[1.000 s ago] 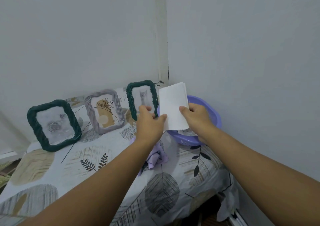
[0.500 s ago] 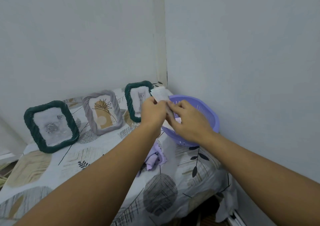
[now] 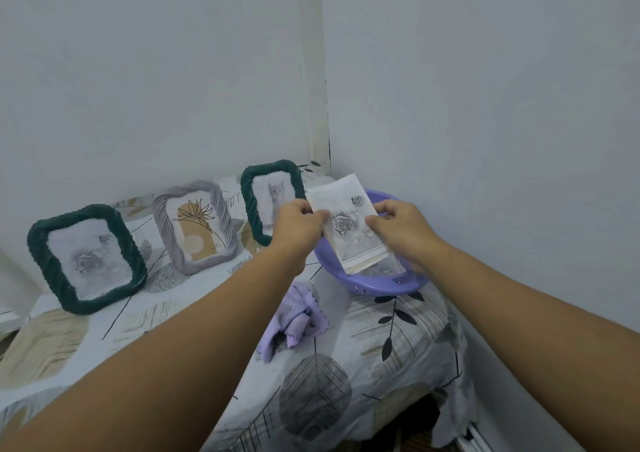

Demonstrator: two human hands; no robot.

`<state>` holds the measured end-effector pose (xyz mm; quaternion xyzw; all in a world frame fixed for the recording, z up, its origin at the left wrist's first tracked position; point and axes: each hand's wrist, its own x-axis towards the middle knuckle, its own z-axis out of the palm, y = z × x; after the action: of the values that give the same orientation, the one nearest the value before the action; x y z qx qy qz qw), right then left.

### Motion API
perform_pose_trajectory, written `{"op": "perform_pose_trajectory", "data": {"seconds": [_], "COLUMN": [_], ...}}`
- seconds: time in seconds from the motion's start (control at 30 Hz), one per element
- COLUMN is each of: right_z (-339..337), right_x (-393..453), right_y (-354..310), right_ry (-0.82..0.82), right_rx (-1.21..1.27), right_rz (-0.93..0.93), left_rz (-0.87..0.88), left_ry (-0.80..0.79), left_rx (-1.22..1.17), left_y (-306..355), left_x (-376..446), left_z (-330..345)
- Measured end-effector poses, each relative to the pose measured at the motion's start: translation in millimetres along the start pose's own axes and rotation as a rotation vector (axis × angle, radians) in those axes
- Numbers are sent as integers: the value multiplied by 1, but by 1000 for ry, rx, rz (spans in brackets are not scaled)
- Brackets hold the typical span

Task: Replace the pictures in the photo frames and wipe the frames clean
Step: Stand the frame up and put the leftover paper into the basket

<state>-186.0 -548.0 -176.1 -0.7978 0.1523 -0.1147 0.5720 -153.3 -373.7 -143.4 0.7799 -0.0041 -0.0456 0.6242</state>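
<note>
Three photo frames lean against the back wall: a dark green one with a rose picture point(image 3: 86, 259) at left, a lilac-grey one with a flower drawing point(image 3: 196, 226) in the middle, and a dark green one with a kitten picture point(image 3: 268, 195) at right. My left hand point(image 3: 298, 224) and my right hand point(image 3: 401, 226) hold a small stack of pictures point(image 3: 349, 230) between them, rose print facing up, over the purple basket point(image 3: 381, 287). A crumpled lilac cloth point(image 3: 298, 320) lies on the table in front of the basket.
The table wears a leaf-patterned cloth point(image 3: 346, 382) and sits in a corner of two pale walls point(image 3: 485, 105). Its right edge drops off near the right wall. More prints lie inside the basket under the stack.
The stack showed its white back upright a second ago. My hands brought it together, turned it over, and now hold it flatter with the rose print facing up.
</note>
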Motion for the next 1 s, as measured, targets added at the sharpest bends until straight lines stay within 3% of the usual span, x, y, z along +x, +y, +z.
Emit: {"op": "perform_pose_trajectory", "data": {"seconds": [0.27, 0.47, 0.8, 1.0], "right_z": [-14, -6, 6, 9], "right_x": [25, 40, 47, 47], "right_y": [8, 11, 25, 27], "right_ry": [11, -91, -215, -208], "right_rx": [-587, -929, -1212, -1269], "right_rz": [-63, -94, -51, -92], "left_rz": [216, 245, 291, 422], "left_ry": [-23, -99, -124, -35], "left_rx": [586, 937, 1241, 1217], "left_y": [1, -5, -26, -29], "left_x": [24, 39, 44, 48], "left_z": [29, 51, 65, 57]}}
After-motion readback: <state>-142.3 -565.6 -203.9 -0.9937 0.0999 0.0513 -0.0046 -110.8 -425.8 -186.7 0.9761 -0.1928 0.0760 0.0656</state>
